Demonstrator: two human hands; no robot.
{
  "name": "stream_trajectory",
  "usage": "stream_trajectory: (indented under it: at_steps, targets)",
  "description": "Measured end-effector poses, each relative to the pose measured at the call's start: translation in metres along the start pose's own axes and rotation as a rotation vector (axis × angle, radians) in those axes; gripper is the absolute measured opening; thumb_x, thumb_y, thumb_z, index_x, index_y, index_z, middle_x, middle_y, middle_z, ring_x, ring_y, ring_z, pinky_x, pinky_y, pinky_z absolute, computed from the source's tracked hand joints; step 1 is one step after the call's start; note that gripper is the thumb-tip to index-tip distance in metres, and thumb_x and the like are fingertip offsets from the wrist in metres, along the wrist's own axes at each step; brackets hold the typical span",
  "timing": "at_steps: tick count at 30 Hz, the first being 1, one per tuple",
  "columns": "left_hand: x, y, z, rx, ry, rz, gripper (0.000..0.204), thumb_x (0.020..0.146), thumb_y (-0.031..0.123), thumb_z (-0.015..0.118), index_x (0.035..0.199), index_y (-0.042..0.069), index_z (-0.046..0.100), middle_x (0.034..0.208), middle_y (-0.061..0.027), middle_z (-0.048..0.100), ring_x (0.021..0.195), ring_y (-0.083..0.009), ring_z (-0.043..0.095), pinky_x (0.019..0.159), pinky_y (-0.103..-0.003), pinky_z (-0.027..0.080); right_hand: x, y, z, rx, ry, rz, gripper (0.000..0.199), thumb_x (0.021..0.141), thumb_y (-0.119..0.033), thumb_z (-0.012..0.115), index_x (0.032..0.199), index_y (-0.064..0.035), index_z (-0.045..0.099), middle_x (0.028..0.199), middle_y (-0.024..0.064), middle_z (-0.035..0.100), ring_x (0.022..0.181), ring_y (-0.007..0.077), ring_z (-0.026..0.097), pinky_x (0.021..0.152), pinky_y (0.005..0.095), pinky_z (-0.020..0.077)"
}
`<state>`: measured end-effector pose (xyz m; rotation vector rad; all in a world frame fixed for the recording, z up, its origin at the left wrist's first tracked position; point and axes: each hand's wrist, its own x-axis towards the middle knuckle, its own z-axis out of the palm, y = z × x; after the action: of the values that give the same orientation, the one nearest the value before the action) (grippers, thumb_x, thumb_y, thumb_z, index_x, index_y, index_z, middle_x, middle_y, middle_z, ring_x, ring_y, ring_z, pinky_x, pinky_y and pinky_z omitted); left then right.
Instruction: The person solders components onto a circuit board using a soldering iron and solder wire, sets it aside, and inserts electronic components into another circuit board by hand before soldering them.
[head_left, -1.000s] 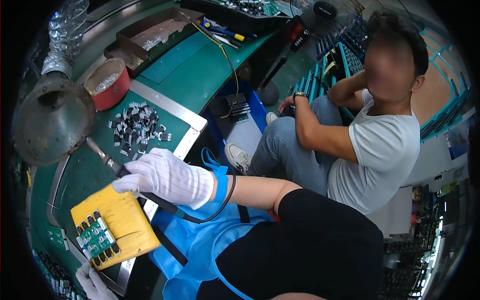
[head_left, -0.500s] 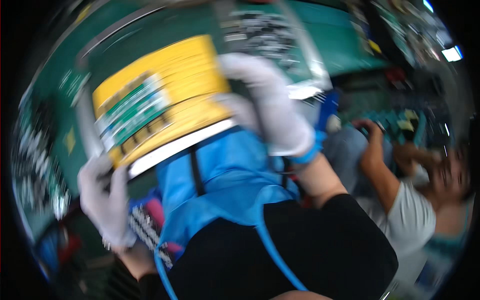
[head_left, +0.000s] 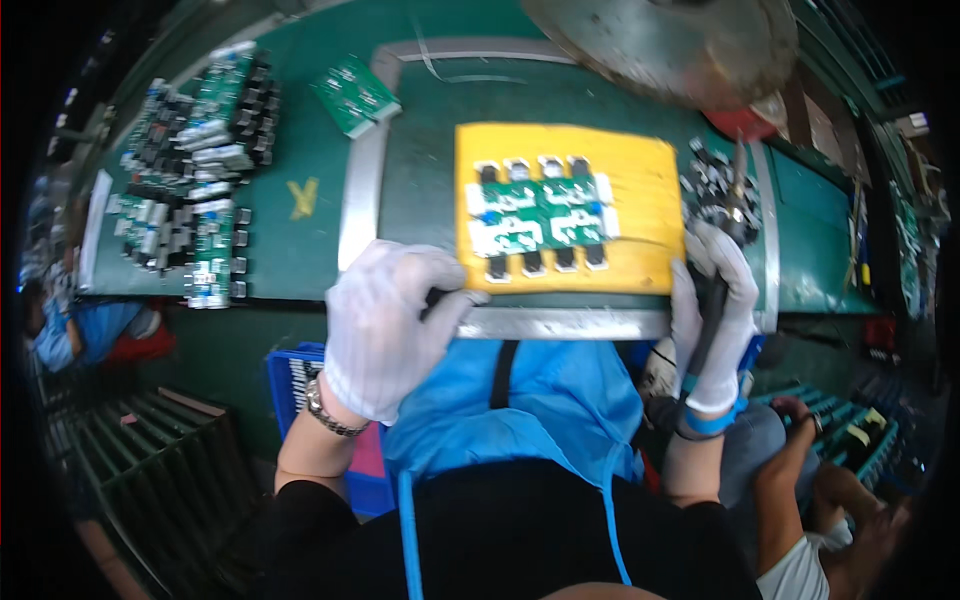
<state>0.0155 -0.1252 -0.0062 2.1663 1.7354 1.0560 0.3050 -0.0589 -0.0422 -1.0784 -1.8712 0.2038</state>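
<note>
A yellow foam-like block with dark cut lines lies in front of me, carrying a green circuit board with black components along two sides. My left hand, in a white glove, pinches the block's near left corner between thumb and fingers. My right hand, also gloved, is closed round the dark handle of a soldering iron, whose metal tip points away from me. Its thumb side is at the block's right edge; whether it presses there I cannot tell.
A metal frame borders the green work surface. Stacked circuit boards stand at the left, a single board at the far left. Loose black components lie right of the block. A round metal lamp shade overhangs the far side. Another person sits at right.
My view has swung and sharpened, so the yellow block now appears level and farther right. Both hands stay at its sides; the soldering iron now shows clearly in my right hand.
</note>
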Motion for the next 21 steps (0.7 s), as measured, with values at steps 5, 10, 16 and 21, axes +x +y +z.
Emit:
stream_trajectory:
  at_steps: [5,10,16,21]
  targets:
    - [0.066,-0.031,-0.020,0.335,0.146,0.228,0.022,0.082,0.007,0.072,0.105,0.007,0.070,0.099,-0.0081,0.069,0.090,-0.0277,0.064,0.077,-0.038,0.051,-0.013,0.002,-0.002,0.062,0.089,0.063,0.044,0.085,0.009,0.067,0.123,-0.0035,0.049,0.121,0.0182,0.063,0.103,0.0250,0.067,0.091,0.0360,0.0528]
    - [0.139,-0.066,0.013,0.606,0.021,0.284,0.023,0.089,0.026,0.065,0.104,0.009,0.071,0.101,-0.0102,0.068,0.099,-0.0295,0.062,0.086,-0.040,0.051,-0.013,0.002,0.000,0.090,0.133,0.068,0.042,0.088,0.009,0.064,0.124,-0.0036,0.048,0.121,0.0190,0.062,0.105,0.0243,0.067,0.092,0.0353,0.0539]
    - [0.155,-0.061,0.012,0.444,-0.065,0.449,0.013,0.086,0.019,0.065,0.085,0.008,0.072,0.091,-0.0080,0.069,0.091,-0.0292,0.064,0.090,-0.040,0.049,-0.015,-0.003,-0.011,0.200,0.145,0.027,0.038,0.089,0.008,0.063,0.121,-0.0065,0.049,0.117,0.0198,0.063,0.105,0.0281,0.067,0.092,0.0369,0.0546]
    - [0.097,0.007,-0.006,0.219,-0.179,0.723,0.011,0.078,0.012,0.073,0.089,0.010,0.070,0.081,-0.0045,0.064,0.078,-0.0251,0.064,0.081,-0.042,0.054,-0.014,-0.038,-0.010,0.609,0.133,0.174,0.027,0.099,-0.021,0.059,0.117,-0.0012,0.053,0.103,0.0210,0.069,0.093,0.0284,0.070,0.082,0.0357,0.0557]
